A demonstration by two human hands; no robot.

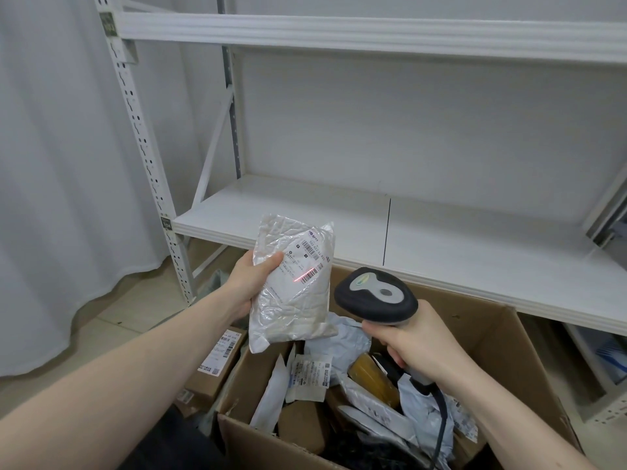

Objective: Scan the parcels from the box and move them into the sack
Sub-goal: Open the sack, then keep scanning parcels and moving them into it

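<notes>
My left hand (249, 283) grips a white plastic-wrapped parcel (291, 300) by its left edge and holds it upright above the box. A red scan line lies across the barcode on the parcel's label. My right hand (412, 337) grips the handle of a dark grey barcode scanner (375, 296), whose head points at the parcel from the right. Below both hands an open cardboard box (502, 337) holds several parcels in white, grey and brown wrapping (342, 378). No sack is in view.
A white metal shelf unit (339, 212) stands right behind the box, its lower board just above the box's far flap. A small labelled carton (217, 364) lies on the floor left of the box. A white curtain (61, 164) hangs at the left.
</notes>
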